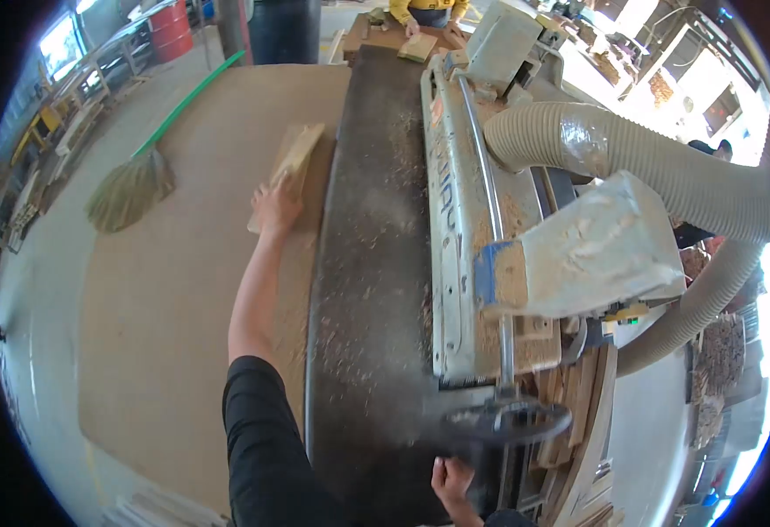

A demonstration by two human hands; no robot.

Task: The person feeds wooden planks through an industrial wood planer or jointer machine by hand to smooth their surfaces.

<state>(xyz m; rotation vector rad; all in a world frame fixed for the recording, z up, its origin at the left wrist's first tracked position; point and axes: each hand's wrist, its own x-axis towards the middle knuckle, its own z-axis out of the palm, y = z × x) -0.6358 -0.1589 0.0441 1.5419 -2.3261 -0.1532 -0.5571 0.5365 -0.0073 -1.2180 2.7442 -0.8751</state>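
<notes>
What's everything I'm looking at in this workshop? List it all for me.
Machine table: one, dark grey, centre, strewn with wood chips.
Machine body: one, pale grey, right of the table.
Dust hose: one, beige, ribbed, right side.
Handwheel: one, black, bottom centre.
Wooden board: one, light brown, left of the table.
Broom: one, straw head, green handle, far left.
Barrel: one, red, top left.
Co-worker: one, yellow sleeves, far end of the table.
Left hand: one, on the board's near end.
Right hand: one, below the handwheel, blurred.
</notes>
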